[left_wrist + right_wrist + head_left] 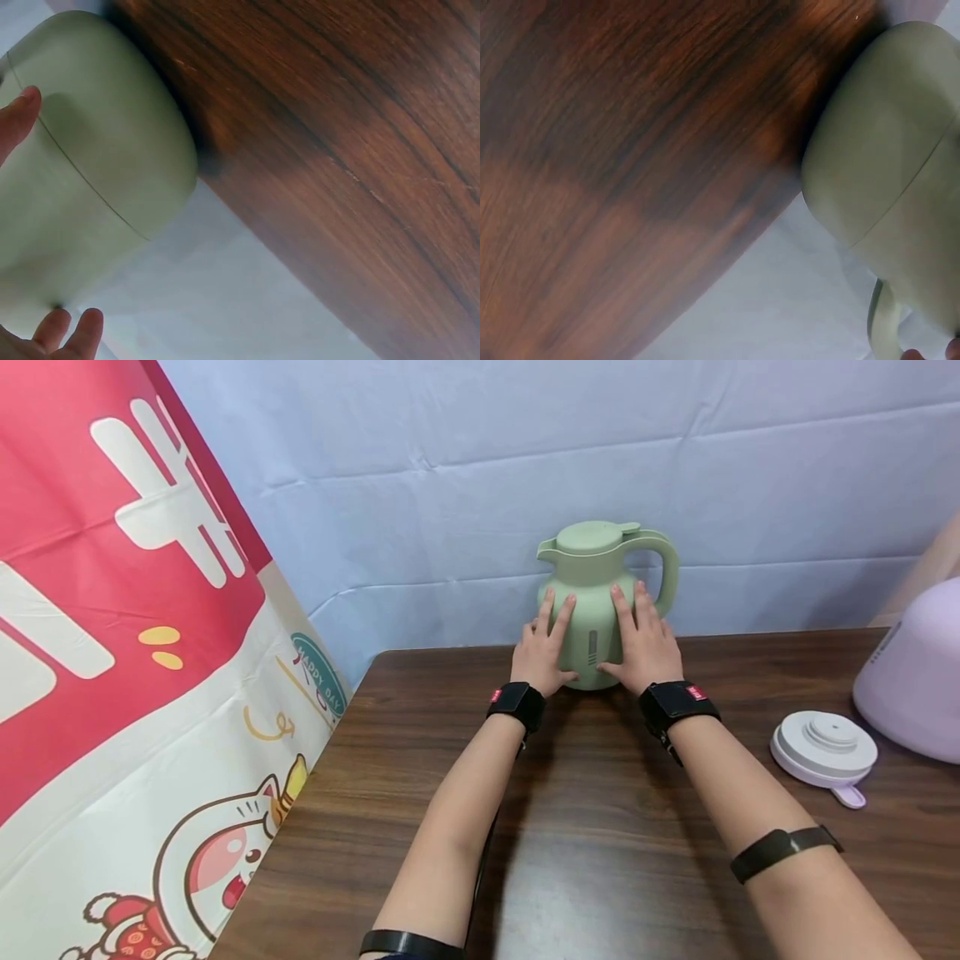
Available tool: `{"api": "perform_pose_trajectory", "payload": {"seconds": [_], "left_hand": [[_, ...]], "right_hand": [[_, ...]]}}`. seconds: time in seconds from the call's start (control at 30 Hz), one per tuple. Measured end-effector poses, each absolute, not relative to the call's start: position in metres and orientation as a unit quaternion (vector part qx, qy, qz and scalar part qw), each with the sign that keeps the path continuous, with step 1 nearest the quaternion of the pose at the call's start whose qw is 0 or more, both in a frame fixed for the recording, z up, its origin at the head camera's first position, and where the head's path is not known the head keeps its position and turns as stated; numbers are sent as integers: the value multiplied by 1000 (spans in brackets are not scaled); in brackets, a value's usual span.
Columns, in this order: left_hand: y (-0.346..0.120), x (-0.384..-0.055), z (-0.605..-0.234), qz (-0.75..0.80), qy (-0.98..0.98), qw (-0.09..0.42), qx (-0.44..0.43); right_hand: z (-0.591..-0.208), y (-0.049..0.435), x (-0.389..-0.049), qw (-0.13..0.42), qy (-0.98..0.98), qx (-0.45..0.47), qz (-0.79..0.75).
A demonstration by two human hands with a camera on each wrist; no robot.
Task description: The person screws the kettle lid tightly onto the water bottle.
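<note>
A pale green thermos jug [592, 610] with its lid on stands upright at the table's far edge, spout to the left and handle [670, 568] to the right. My left hand [538, 652] rests on its left side with the fingers spread. On the other side lies my right hand [647, 647], its fingers extended up the jug below the handle. In the left wrist view, the jug's lower body [112, 127] shows beside a thumb and fingertips. The right wrist view has the jug's base [870, 150] and part of the handle, with most of the hand out of frame.
To the right on the brown wooden table [420, 760] lies a grey and lavender lid [823, 745] with a small tab. A lavender vessel [918, 685], cut off by the frame, is beside it. Pale cloth [450, 485] hangs behind; a printed banner [217, 693] hangs left.
</note>
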State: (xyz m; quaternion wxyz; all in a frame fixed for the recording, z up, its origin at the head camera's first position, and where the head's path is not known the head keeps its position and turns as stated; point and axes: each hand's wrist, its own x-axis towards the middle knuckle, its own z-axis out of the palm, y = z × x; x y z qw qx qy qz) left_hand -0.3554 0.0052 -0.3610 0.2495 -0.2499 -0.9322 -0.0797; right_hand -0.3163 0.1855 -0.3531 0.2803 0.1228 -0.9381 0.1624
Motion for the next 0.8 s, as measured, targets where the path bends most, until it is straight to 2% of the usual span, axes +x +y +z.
{"api": "perform_pose_trajectory", "payload": {"seconds": [0.1,0.2,0.3,0.37,0.6,0.8], "left_hand": [[4,-354,-360,-85,-933,241,-253],[2,-355,-359,-84,-934,241,-251],[0,-356,-360,-86,-934,244,-245],[-1,-357,-361,-90,-935,245,-242],[-6,-355,-362,-95,-938,233,-241],[-14,-354,-360,-92,-945,212,-231]], "right_hand": [[-348,186,-314,261,-942,130,164],[-339,190,-306,215,-949,146,175],[-332,198,-290,167,-953,150,202],[-332,207,-274,154,-953,146,217],[-344,262,-218,196,-952,102,209],[-334,308,-189,207,-959,45,187]]}}
